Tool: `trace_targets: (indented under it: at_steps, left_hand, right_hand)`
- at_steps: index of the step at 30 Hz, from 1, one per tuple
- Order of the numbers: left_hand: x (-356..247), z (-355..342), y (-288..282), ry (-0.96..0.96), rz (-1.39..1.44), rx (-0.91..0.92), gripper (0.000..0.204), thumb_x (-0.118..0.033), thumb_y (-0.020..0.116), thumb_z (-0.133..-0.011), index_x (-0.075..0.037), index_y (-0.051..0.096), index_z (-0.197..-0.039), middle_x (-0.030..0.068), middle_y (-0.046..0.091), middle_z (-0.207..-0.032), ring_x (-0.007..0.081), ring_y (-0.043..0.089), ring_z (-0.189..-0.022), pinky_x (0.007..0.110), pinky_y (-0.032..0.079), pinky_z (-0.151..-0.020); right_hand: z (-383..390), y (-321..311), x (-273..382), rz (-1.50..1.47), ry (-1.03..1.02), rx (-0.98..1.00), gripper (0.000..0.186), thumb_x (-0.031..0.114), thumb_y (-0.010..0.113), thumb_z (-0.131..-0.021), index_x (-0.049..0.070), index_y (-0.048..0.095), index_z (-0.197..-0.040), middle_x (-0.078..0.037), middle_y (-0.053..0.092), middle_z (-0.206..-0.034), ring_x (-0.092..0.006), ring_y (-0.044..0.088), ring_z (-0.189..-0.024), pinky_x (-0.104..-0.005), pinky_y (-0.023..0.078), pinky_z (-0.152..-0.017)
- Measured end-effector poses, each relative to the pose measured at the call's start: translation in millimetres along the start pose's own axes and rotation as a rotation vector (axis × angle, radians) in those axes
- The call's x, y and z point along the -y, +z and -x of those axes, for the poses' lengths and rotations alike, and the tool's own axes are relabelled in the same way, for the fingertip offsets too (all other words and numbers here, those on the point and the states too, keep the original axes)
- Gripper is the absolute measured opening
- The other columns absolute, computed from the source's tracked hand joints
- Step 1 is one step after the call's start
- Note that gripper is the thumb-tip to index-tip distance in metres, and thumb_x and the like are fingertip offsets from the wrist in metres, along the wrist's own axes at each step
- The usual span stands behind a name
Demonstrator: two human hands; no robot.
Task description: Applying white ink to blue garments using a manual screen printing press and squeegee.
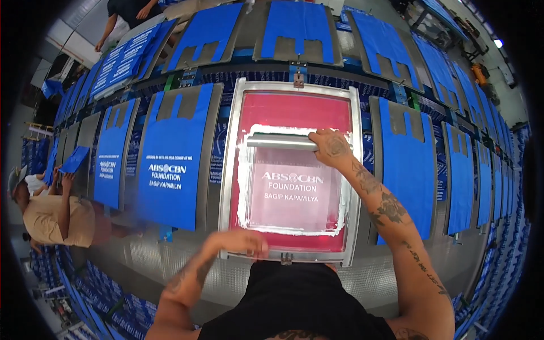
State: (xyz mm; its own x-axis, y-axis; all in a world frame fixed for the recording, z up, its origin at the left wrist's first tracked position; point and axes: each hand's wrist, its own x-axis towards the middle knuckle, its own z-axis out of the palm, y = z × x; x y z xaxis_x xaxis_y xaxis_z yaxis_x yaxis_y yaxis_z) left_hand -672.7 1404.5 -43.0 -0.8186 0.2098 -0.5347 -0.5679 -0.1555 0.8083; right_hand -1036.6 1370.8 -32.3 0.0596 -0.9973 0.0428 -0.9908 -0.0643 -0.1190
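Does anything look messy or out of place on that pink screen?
Mainly the white ink: it forms an uneven border around the pale panel on the pink screen, looking smeared. Nothing else stands out; the squeegee in the right hand lies nearly straight across.

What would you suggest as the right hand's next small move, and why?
I would probably have the right hand draw the squeegee toward the body: its grip is already on the squeegee's right end, the squeegee lies across the upper part of the screen, and the lettering sits on the body side of it.
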Motion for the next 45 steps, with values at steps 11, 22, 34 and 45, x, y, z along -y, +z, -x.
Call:
trace_targets:
  at_steps: [11,22,34,45]
  left_hand:
    - [67,-93,183,-0.136,0.338,-0.913,0.057,-0.057,0.053,-0.091,-0.003,0.066,-0.082,0.001,0.053,-0.057,0.01,0.05,-0.051,0.026,0.037,-0.046]
    - [8,-59,211,0.007,0.611,-1.113,0.05,-0.049,0.058,-0.092,-0.005,0.061,-0.069,-0.0042,0.047,-0.054,0.0038,0.042,-0.051,0.022,0.03,-0.047]
    - [96,-103,205,0.154,0.448,-0.984,0.049,-0.049,0.053,-0.094,-0.005,0.064,-0.074,-0.0024,0.052,-0.062,0.0073,0.046,-0.062,0.024,0.037,-0.059]
    - [114,-105,177,0.262,0.323,-0.66,0.062,-0.059,0.049,-0.092,-0.006,0.061,-0.064,0.0001,0.05,-0.055,0.0113,0.047,-0.053,0.029,0.039,-0.053]
  right_hand:
    - [-113,-36,-51,-0.149,-0.077,0.45,0.049,0.032,0.07,-0.065,-0.002,0.069,-0.1,-0.021,0.067,-0.106,-0.0334,0.064,-0.1,-0.04,0.049,-0.087]
    - [-118,-59,-57,-0.233,-0.047,0.453,0.062,0.042,0.073,-0.064,0.0,0.066,-0.11,-0.019,0.067,-0.106,-0.0316,0.063,-0.1,-0.0388,0.047,-0.087]
    - [-10,-16,8,-0.087,-0.002,0.194,0.043,0.02,0.066,-0.072,0.008,0.065,-0.113,-0.015,0.067,-0.108,-0.0301,0.063,-0.102,-0.0418,0.049,-0.089]
    - [220,0,157,-0.069,-0.042,0.045,0.041,0.003,0.063,-0.061,0.011,0.065,-0.102,-0.007,0.061,-0.091,-0.0277,0.057,-0.085,-0.0414,0.046,-0.072]
